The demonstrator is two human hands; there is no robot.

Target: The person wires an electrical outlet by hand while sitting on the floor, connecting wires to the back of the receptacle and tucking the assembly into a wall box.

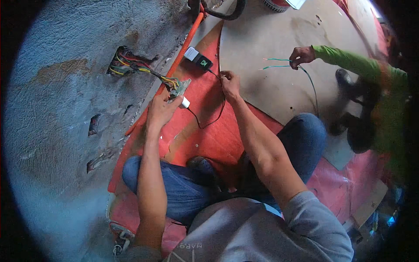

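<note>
My left hand grips a small white plug adapter against an unmounted metal-looking socket fitting, from which yellow, red and dark wires run into a rough hole in the wall. A black cable loops from the adapter over red sheeting. My right hand has its fingers closed on that cable, just below a small black-and-white device with a lit green display. Exactly which part of the fitting my left fingertips touch is hard to make out.
An orange corrugated conduit runs along the grey wall. A co-worker's hand, green-sleeved, holds thin green wires over a pale board; dark shoes are beside it. A round container stands at the top.
</note>
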